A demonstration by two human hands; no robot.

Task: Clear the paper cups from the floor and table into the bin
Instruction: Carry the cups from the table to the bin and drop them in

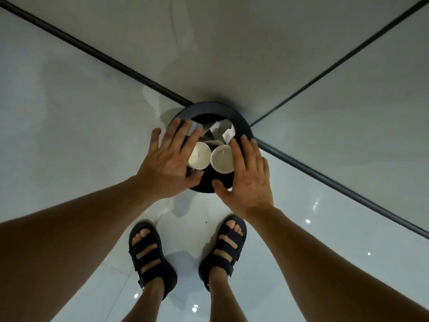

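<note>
Grips (pixel 167 159) (pixel 246 177) flat over bin (pixel 243 126), glossy floor (pixel 190 233)

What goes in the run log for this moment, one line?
left hand: open above bin | right hand: open above bin | left cup, right cup: inside bin, mouths up | paper scraps behind cups

No readable text, label or number shows on anything in this view.

Illumination is dim and cool. Small bright glare spots dot the glossy floor (pixel 336 214). Wide-angle distortion stretches the frame edges; detail is slightly soft throughout.
</note>
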